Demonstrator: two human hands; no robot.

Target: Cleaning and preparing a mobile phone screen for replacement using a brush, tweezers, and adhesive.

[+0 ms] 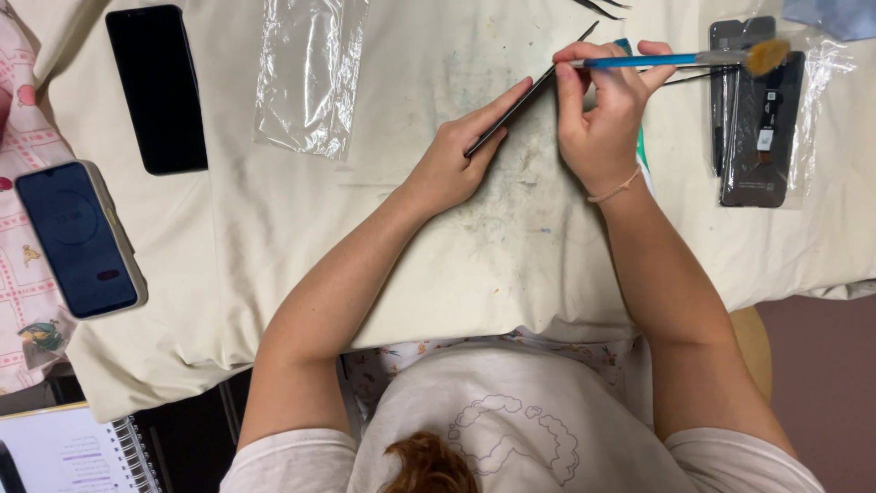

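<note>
Left hand [456, 155] grasping thin dark panel [525, 96], held on edge and tilted above stained cream cloth [438, 265]; forefinger stretched along panel's upper edge, remaining fingers curled beneath. Right hand [602, 114] closed around far end of same panel, with blue-handled brush [675, 59] pinched between thumb and fingers; bristles pointing right, over bagged dark phone parts [757, 128]. Exact pinch on panel under right palm hidden, possibly thumb and middle finger. Thin cord bracelet [616, 190] on right wrist.

Flat black phone [157, 87] lying at upper left of cloth, well apart from hands. Second phone with lit blue screen [78, 239] at left edge, partly on pink patterned fabric [27, 155]. Empty clear plastic bag [306, 78] between black phone and left hand. Spiral notebook [82, 452] at lower left, below cloth edge.
</note>
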